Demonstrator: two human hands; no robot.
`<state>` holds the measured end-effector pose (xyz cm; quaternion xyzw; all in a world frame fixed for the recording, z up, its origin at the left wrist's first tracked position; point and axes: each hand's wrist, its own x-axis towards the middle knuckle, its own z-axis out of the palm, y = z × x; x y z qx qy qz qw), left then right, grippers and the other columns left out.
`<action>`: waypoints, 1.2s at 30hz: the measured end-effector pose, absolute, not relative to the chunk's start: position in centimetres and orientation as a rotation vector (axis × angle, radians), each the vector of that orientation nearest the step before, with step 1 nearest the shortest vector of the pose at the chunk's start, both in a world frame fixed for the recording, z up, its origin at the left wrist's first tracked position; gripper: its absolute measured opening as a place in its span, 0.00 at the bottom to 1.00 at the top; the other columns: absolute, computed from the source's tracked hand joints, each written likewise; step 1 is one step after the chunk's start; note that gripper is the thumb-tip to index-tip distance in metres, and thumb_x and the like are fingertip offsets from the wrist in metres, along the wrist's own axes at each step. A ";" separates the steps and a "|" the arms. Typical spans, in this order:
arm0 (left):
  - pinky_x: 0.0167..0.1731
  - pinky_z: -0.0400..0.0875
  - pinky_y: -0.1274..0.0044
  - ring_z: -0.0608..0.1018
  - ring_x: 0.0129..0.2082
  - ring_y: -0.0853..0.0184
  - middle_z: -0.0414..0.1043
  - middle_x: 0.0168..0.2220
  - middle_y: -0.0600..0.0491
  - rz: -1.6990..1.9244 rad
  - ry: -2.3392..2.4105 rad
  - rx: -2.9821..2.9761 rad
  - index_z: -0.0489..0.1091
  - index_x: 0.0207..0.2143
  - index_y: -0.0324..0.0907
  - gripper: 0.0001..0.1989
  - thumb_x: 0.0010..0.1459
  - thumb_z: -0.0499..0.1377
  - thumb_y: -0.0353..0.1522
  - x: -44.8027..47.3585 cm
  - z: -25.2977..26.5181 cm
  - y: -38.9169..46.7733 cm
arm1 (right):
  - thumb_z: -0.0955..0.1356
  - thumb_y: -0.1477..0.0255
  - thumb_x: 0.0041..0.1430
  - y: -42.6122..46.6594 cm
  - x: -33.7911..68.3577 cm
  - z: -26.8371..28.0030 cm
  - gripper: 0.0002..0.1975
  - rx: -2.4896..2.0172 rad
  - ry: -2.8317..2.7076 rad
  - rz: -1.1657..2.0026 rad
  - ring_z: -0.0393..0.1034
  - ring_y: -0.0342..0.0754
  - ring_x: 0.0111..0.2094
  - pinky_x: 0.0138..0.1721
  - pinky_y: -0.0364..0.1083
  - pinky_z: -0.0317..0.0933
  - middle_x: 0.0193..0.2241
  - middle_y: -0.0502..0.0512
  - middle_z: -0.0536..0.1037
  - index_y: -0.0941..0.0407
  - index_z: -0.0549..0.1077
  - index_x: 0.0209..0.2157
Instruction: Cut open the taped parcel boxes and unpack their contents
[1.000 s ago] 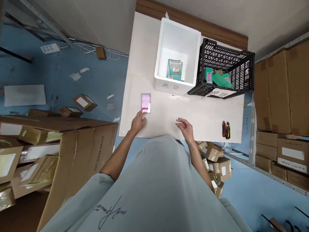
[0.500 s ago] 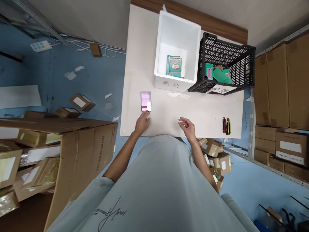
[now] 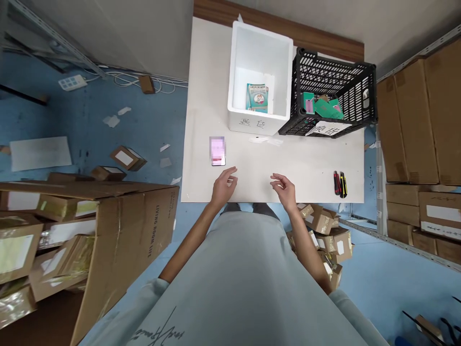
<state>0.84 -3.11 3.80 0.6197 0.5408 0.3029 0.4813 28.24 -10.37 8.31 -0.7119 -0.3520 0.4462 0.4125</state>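
Observation:
My left hand [image 3: 223, 186] hovers over the front of the white table [image 3: 252, 166], thumb and fingers apart, with nothing in it. Just beyond it lies a phone [image 3: 218, 150] with a lit, pinkish screen, blurred in part; the hand does not touch it. My right hand [image 3: 284, 189] is opposite, fingers loosely bent and apart, and also holds nothing. Between the two hands is bare tabletop. Two box cutters [image 3: 340, 184], one red and one yellow, both with black, lie side by side to the right of my right hand.
Farther back stand a white foam box [image 3: 259, 124] with teal booklets [image 3: 258, 98] inside and a black plastic crate [image 3: 334, 77] holding green packages [image 3: 328, 109]. Paper scraps [image 3: 265, 140] lie before them. A large carton [image 3: 133, 250] full of parcels is at left; cardboard boxes [image 3: 320, 218] sit at right.
My left hand has come off the phone's lower edge and moved right, its fingers now spread. My right hand has shifted slightly right. The camera view has tilted a little.

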 end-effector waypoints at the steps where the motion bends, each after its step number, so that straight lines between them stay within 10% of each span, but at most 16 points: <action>1: 0.50 0.87 0.67 0.87 0.47 0.63 0.78 0.68 0.45 0.759 1.314 1.514 0.79 0.62 0.47 0.18 0.73 0.60 0.32 1.0 4.4 -3.3 | 0.76 0.56 0.58 -10.6 28.4 8.5 0.25 -1.787 -0.890 1.115 0.84 0.55 0.47 0.55 0.60 0.79 0.55 0.65 0.88 0.52 0.82 0.54; 36: 0.34 0.80 0.75 0.80 0.34 0.69 0.81 0.58 0.46 1.140 1.761 1.297 0.80 0.59 0.47 0.17 0.71 0.65 0.38 5.9 11.2 -22.4 | 0.75 0.56 0.65 -17.1 31.6 10.1 0.23 -1.489 -1.189 1.345 0.83 0.56 0.51 0.54 0.56 0.80 0.57 0.63 0.87 0.50 0.82 0.58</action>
